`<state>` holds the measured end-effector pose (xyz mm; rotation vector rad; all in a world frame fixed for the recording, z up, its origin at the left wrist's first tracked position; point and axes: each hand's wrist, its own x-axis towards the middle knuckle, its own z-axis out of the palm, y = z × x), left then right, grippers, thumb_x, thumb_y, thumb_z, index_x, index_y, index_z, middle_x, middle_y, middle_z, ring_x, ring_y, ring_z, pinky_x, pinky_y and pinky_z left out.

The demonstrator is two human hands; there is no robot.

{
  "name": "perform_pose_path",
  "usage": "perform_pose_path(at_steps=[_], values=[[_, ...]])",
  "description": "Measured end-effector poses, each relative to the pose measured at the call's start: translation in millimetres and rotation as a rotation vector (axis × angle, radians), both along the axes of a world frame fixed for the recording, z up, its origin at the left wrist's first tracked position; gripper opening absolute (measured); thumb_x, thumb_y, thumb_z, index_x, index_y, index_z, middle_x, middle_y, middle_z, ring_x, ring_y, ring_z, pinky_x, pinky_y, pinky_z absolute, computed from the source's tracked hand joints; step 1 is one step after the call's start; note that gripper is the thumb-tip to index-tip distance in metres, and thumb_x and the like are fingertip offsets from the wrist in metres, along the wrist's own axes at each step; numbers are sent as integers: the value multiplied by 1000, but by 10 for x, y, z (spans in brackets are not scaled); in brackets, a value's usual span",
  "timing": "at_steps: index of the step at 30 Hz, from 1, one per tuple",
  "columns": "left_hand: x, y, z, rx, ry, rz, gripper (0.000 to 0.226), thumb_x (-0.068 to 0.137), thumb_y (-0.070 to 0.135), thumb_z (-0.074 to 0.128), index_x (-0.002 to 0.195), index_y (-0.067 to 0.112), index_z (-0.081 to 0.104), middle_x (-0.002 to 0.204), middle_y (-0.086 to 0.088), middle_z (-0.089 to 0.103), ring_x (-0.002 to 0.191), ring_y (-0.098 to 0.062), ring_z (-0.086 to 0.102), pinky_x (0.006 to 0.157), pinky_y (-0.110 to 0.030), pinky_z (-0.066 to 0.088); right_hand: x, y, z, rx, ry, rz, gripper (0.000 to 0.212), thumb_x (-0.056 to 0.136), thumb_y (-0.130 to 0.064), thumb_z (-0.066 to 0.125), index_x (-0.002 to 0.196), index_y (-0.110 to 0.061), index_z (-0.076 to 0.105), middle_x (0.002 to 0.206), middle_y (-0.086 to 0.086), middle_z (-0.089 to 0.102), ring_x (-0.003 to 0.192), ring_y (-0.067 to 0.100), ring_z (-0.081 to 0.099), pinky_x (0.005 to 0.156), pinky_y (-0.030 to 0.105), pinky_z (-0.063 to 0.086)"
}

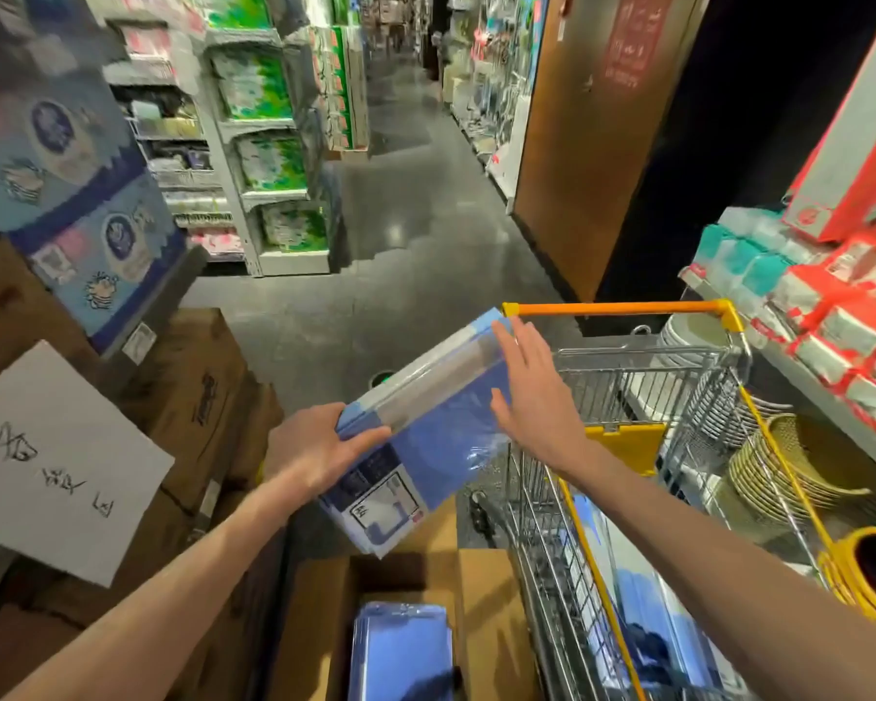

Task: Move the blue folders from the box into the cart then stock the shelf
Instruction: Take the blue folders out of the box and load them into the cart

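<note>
**Blue folders held over the box, with the cart just to the right**

A pack of blue folders [426, 427], wrapped in clear film, is held in the air above an open cardboard box [481, 599] in a shop aisle. The pack is tilted. Its long upper edge runs from near left up to far right, and the far corner points toward the orange handle bar [613, 309] of a wire shopping cart [628, 356]. A printed label sits at the near, lower end.

The left hand [319, 447] grips the pack's near left edge. Its fingers [370, 435] curl over the top face, and the thumb cannot be seen. The right hand [537, 397] is flat and open against the pack's right side, with fingers [512, 341] straight and slightly spread. It steadies the pack without gripping it.

The cart stands just to the right of the pack, and the right hand is between the two, so it is the hand nearer the cart. The next move looks like a short carry to the right, over the cart's wire rim.

A second stack of blue folders [400, 645] stands in the box below. Further blue folders [643, 614] lie in the cart's basket.
</note>
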<state>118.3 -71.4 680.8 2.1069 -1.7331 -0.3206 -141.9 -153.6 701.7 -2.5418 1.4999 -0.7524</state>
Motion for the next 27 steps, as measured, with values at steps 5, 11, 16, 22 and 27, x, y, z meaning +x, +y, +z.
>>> perform_pose_path(at_steps=[5, 11, 16, 22, 27], values=[[269, 327, 62, -77, 451, 162, 54, 79, 72, 66, 72, 18, 67, 67, 1, 69, 66, -21, 66, 56, -32, 42, 132, 294, 19, 407, -514, -380, 92, 87, -35, 73, 156, -7, 20, 161, 13, 28, 147, 31, 27, 118, 45, 28], [353, 674, 181, -99, 898, 227, 41, 87, 53, 71, 79, 13, 71, 72, -3, 73, 73, -20, 69, 65, -32, 51, 328, 719, -2, 727, -906, -489, 97, 85, -46, 74, 156, -9, 19, 157, 9, 36, 137, 29, 45, 104, 42, 41], [352, 848, 138, -67, 1067, 201, 40, 87, 56, 68, 87, 17, 74, 80, -2, 78, 82, -24, 76, 77, -36, 59, 491, 881, 93, 822, -1246, -358, 34, 94, -39, 65, 118, -16, 67, 105, 4, 76, 91, 25, 74, 81, 43, 60], [481, 995, 112, 107, 1174, 38, 57, 85, 65, 56, 110, 16, 72, 99, -6, 78, 93, -26, 76, 98, -48, 54, 715, 1009, 243, 588, -1354, -442, 29, 91, -44, 68, 97, -15, 71, 92, 4, 78, 87, 27, 75, 79, 46, 62], [540, 938, 280, 27, 1214, 75, 55, 97, 59, 48, 102, 8, 69, 84, -7, 78, 75, -25, 76, 78, -40, 58, 765, 1038, 316, 619, -1265, -442, 37, 83, -51, 73, 92, -15, 70, 89, 5, 78, 83, 28, 75, 80, 50, 61]])
